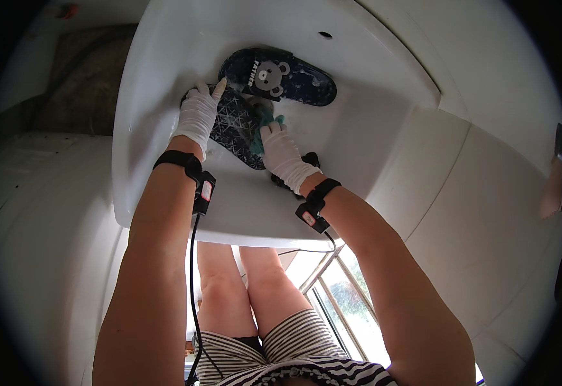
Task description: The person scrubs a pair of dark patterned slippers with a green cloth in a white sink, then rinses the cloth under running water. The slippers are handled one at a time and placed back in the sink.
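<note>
Inside a white ceramic sink (358, 125), a dark slipper (235, 128) lies with its patterned sole facing up. My left hand (196, 113), in a white glove, grips the slipper's upper end. My right hand (283, 149), gloved as well, presses a green cloth or scrubbing pad (258, 144) against the sole's right edge. Beyond them rests a second, dark blue slide slipper (310, 84), strap up, with a grey bear face and foam spots on it. A dark object (312, 159), partly hidden under my right wrist, cannot be made out.
The sink's overflow hole (325, 35) shows in the far wall, and the drain (260, 103) lies between the slippers. A black cable (193, 270) hangs from the device on my left wrist. Tiled wall (493, 193) borders the sink on the right.
</note>
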Demonstrator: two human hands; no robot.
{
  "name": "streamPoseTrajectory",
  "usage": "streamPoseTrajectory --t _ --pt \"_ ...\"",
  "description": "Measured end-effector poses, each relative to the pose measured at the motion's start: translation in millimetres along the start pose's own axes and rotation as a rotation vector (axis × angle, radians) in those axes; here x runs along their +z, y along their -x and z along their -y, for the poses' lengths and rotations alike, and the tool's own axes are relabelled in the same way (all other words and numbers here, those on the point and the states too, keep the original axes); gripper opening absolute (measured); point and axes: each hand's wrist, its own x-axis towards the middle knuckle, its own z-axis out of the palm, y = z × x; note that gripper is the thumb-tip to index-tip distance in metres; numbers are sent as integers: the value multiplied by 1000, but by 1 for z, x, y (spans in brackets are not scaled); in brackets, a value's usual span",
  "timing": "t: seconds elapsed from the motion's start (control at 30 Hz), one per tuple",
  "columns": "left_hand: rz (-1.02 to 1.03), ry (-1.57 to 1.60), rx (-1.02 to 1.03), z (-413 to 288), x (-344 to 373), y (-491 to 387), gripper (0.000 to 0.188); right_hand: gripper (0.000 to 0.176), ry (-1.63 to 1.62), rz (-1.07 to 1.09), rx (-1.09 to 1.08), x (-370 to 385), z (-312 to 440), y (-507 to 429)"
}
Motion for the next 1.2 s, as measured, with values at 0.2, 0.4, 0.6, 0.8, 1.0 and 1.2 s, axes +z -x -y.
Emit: streamPoseTrajectory --t 0.2,0.4,0.6,0.8,1.0,1.2 --pt "-4 59 -24 2 5 4 105 26 146 -444 -268 -16 43 -68" --pt "-62 65 -26 3 3 13 79 25 252 -9 -330 -5 20 -10" --pt "1 400 -206 10 13 -1 115 29 21 -220 -271 -36 41 -86" --pt "-27 484 -214 11 34 -11 121 38 51 -168 -357 -16 37 -72" --pt "-42 513 -258 9 39 -6 118 36 104 211 -349 -24 26 -18" --pt "238 638 -372 16 24 -4 105 28 77 -162 -226 -45 64 -120"
